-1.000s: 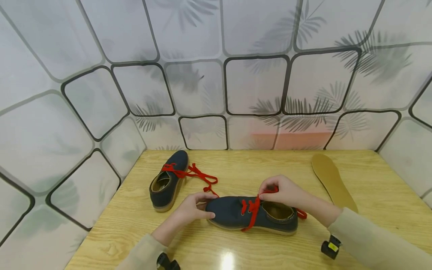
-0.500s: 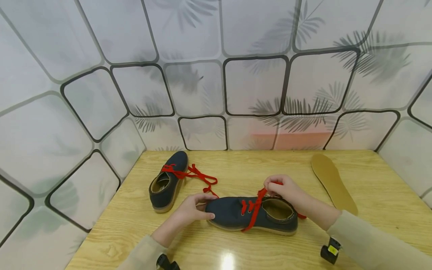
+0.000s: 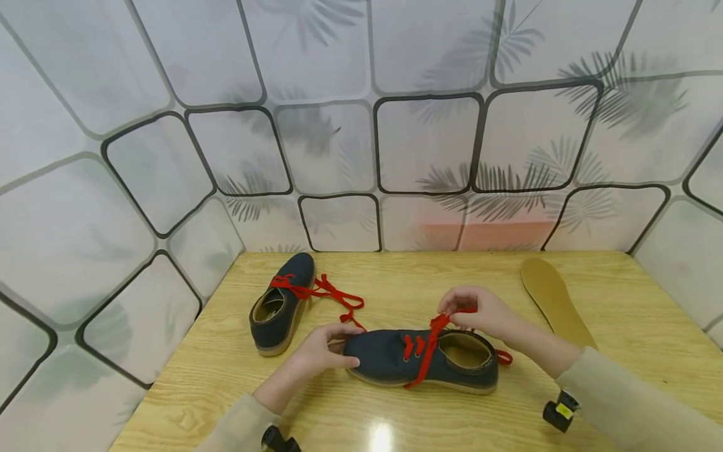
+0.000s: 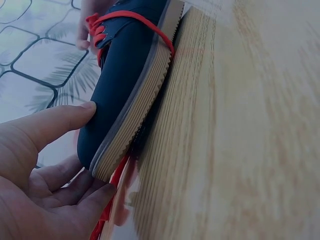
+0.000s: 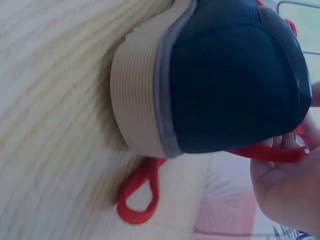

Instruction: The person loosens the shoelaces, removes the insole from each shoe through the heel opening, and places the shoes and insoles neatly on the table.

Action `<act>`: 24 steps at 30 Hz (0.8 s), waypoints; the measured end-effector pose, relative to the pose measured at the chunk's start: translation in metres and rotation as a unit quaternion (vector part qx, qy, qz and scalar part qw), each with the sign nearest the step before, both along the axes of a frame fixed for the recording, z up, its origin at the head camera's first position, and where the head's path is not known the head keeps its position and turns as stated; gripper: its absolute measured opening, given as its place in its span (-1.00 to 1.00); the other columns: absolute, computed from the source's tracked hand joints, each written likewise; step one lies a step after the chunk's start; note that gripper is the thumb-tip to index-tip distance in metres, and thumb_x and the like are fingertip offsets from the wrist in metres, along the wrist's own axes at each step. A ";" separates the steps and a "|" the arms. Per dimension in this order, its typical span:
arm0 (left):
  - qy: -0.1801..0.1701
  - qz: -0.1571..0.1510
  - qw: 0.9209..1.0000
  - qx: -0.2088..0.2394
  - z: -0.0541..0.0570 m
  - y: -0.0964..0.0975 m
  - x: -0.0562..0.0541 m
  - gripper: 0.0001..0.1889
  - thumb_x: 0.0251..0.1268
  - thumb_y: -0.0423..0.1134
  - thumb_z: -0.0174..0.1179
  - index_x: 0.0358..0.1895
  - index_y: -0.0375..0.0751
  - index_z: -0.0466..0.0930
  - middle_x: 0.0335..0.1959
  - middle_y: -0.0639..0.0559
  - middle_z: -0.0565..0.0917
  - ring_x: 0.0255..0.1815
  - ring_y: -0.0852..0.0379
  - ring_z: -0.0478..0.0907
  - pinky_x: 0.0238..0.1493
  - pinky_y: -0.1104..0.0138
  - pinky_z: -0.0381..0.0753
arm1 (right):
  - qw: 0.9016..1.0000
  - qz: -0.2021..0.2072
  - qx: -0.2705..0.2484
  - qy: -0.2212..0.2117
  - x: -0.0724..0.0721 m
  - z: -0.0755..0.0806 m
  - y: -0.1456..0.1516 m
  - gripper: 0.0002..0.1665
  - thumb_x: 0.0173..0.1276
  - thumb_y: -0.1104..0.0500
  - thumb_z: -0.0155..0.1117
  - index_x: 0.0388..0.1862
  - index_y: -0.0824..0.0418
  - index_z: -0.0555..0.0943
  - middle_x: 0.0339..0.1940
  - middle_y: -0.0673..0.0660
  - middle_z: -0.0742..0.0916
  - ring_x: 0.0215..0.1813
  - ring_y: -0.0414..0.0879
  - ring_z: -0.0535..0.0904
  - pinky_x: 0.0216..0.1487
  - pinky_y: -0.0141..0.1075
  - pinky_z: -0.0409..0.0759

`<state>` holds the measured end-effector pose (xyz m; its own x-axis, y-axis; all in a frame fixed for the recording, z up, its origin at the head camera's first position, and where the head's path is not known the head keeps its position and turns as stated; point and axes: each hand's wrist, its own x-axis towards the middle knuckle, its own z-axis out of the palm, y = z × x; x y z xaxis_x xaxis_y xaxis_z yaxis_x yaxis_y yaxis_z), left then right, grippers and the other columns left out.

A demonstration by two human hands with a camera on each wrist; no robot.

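A navy lace-up shoe (image 3: 378, 356) lies sole-down on the wooden table, toe to the left. My left hand (image 3: 321, 349) grips its toe; in the left wrist view the thumb presses the upper and the fingers curl round the toe's front. Over the shoe's opening, my right hand (image 3: 474, 309) pinches the red shoelace (image 3: 432, 351) close to a small knot at the tongue. One strand of that lace hangs down the near side to the sole. In the right wrist view the heel (image 5: 230, 90) hides part of the right fingers, and a lace loop (image 5: 137, 200) rests on the table.
A second navy shoe (image 3: 294, 273) with loosely trailing red laces (image 3: 339, 295) stands at the back left. A tan insole (image 3: 556, 301) lies on the right, partly behind the right forearm. Patterned walls (image 3: 339, 144) enclose the wooden table (image 3: 327, 414) at the back and sides.
My right hand first drew right and back with the lace, raising the knot, then shifted slightly left and up. The left hand and the shoe have stayed in place.
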<state>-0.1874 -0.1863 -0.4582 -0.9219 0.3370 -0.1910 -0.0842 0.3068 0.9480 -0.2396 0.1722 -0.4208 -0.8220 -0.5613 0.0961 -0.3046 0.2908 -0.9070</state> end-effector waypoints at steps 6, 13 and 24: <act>0.005 0.004 1.000 -0.007 0.002 0.002 0.001 -0.41 0.27 -0.50 0.47 0.39 -0.38 0.57 0.44 -0.36 0.54 0.48 -0.37 0.51 0.35 0.10 0.74 | 0.997 0.048 0.030 0.049 -0.001 -0.001 0.001 -0.91 0.46 0.31 0.40 -0.13 0.29 0.79 -0.18 0.14 0.85 -0.21 -0.30 0.68 -0.18 -0.40 0.70; -0.002 0.000 1.000 -0.001 0.002 0.000 0.001 -0.40 0.28 -0.49 0.47 0.41 -0.36 0.56 0.47 -0.37 0.50 0.51 -0.38 0.47 0.36 0.09 0.73 | 0.996 0.054 0.054 0.047 0.005 -0.002 -0.008 -0.93 0.44 0.25 0.47 -0.18 0.25 0.78 -0.21 0.13 0.84 -0.27 -0.29 0.62 -0.22 -0.40 0.67; 0.005 -0.002 1.000 -0.006 0.000 0.000 0.000 -0.40 0.28 -0.50 0.46 0.40 -0.38 0.56 0.45 -0.37 0.52 0.50 -0.38 0.49 0.37 0.09 0.72 | 0.999 0.010 0.020 -0.029 0.008 -0.007 -0.016 -0.88 0.41 0.31 0.30 -0.23 0.41 0.66 -0.29 0.05 0.74 -0.27 -0.27 0.60 -0.17 -0.43 0.67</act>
<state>-0.1875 -0.1863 -0.4580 -0.9226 0.3379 -0.1861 -0.0740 0.3184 0.9451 -0.2316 0.1565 -0.4280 -0.8142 -0.5801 0.0248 -0.2575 0.3224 -0.9109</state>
